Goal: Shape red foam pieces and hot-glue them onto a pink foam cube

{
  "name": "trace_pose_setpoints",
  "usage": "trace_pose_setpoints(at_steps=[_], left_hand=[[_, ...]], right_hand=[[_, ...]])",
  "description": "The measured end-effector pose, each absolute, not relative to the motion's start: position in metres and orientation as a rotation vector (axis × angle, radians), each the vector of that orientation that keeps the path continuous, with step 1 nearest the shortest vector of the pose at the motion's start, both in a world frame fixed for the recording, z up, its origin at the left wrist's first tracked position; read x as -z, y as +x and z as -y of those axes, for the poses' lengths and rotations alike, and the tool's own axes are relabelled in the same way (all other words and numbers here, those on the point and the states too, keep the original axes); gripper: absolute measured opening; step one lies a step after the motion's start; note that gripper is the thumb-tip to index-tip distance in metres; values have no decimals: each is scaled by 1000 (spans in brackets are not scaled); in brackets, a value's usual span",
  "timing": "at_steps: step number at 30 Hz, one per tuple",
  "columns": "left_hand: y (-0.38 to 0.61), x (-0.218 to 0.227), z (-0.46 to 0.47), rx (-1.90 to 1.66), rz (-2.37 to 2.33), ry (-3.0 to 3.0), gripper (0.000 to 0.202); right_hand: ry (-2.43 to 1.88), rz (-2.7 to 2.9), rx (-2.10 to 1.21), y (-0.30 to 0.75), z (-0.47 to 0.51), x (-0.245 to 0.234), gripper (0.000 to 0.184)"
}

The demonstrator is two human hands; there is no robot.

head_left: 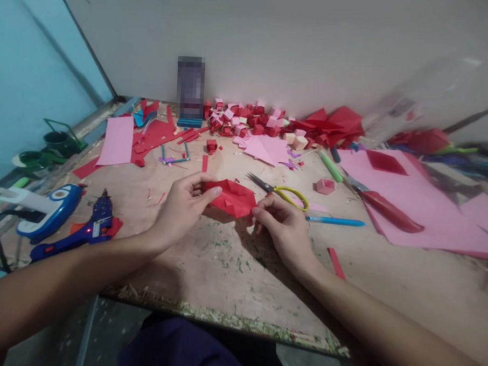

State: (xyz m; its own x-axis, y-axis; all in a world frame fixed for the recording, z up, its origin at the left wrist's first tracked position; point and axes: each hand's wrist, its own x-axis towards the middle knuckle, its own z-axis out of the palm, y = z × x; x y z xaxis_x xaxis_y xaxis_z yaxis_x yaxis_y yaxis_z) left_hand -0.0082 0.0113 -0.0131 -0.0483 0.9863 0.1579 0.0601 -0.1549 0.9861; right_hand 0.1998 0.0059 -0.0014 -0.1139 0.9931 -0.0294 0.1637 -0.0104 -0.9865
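Observation:
A folded piece of red paper (234, 197) is held just above the wooden tabletop (224, 257), between both hands. My left hand (182, 207) grips its left edge, thumb on top and fingers curled behind. My right hand (280, 225) pinches the right corner between thumb and fingertips. Yellow-handled scissors (282, 191) lie right behind the paper, close to my right hand.
A blue glue gun (84, 230) and a blue-white tool (51, 209) lie at the left. Small red and pink paper boxes (246, 124) pile up along the wall. Large pink sheets (413, 206), red-handled cutters (384, 208), a blue pen (335, 221) and a pink box (324, 186) sit right.

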Motion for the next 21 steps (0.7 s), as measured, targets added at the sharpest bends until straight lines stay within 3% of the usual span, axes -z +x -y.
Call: trace_pose_setpoints(at_steps=[7,12,21], left_hand=[[-4,14,-11,-1179,-1130,1306,18],[-1,11,-7,-1073,-1102,1405,17],[-3,9,-6,-1076,-1102,1518,13]], right_hand=[[-1227,1324,-1218,202,-11,6,21],[-1200,1314,-1191,200,-7,9,12],[-1181,1309,-1280,201,-7,8,9]])
